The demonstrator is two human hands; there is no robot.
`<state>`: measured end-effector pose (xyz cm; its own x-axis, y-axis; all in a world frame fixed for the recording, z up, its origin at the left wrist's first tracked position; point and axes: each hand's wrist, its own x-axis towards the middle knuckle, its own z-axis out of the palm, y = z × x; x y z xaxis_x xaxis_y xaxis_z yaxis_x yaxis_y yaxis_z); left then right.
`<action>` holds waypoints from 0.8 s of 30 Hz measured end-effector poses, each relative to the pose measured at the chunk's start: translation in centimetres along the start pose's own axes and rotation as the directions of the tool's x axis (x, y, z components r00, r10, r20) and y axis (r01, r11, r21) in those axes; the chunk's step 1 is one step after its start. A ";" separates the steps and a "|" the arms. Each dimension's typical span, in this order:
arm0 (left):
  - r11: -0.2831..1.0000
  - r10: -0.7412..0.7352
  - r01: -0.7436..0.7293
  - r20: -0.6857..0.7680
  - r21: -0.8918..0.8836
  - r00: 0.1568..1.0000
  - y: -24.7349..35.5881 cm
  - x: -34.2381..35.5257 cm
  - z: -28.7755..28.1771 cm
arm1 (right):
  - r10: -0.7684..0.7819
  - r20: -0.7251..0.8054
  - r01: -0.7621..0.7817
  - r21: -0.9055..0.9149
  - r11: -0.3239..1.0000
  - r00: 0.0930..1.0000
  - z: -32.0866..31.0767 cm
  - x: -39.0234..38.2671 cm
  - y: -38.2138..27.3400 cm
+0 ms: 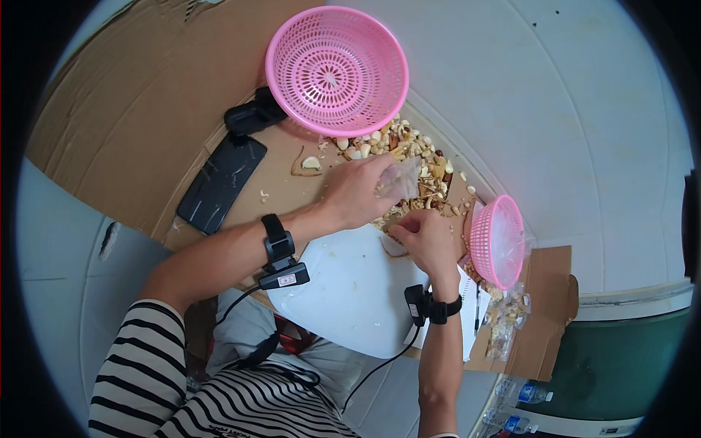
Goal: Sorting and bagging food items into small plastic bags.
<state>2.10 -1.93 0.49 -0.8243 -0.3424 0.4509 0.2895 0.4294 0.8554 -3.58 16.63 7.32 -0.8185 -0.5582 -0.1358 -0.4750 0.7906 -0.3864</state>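
near edge: striped sleeve and lap of one person, two forearms coming up from below, each with one black wrist strap carrying a small device and a cable. two small water bottles (527, 394) at lower right, partly cut off by the rim. one white sheet (350, 292) under the forearms, on the cardboard-covered surface (146, 131). right hand (422, 237) curled, fingertips pinched together on something small at the sheet's edge; too small to tell what. left hand (358, 191) closed around one clear plastic bag (400, 177), held just above the pile; contents of bag hard to make out. one loose pile of garlic cloves and skins (409, 157) between the hands and the far basket, cloves too many and too small to count; a few single cloves lying apart to the left. two pink baskets: small pink basket (496, 241) tipped on its side just right of the right hand, looks lined with clear film, no contents visible; a few clear bags with pale bits (507, 314) below it, count unclear. large pink basket (337, 69) farthest, tilted toward the camera, inside bare, rim touching the pile's far edge. two black items left of it: flat black slab (221, 181) and smaller black block (252, 115), kind not readable. dark green bin (613, 365) at right, cut off.
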 end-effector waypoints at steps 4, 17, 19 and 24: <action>1.000 0.003 -0.003 0.024 0.014 1.000 -0.1 0.1 0.3 | -0.040 -0.003 0.040 -0.058 0.997 0.999 1.0 0.9 0.2; 1.000 0.007 -0.008 0.058 0.018 0.998 0.0 0.2 0.6 | -0.024 -0.006 0.023 -0.090 0.996 1.000 1.8 2.4 0.5; 1.000 0.008 -0.009 0.046 0.029 0.999 -0.3 0.1 0.3 | -0.047 -0.009 0.047 -0.034 0.998 0.999 0.8 2.3 0.2; 0.997 0.038 -0.043 0.080 0.056 0.996 0.5 0.2 0.3 | 0.035 -0.168 0.059 0.525 0.849 0.985 -4.9 0.6 1.4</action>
<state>1.94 -1.51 0.87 -0.8486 -0.2581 0.4617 0.2969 0.4900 0.8196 -6.28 18.63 11.21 -0.8774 -0.4797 0.0060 -0.2822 0.5060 -0.8151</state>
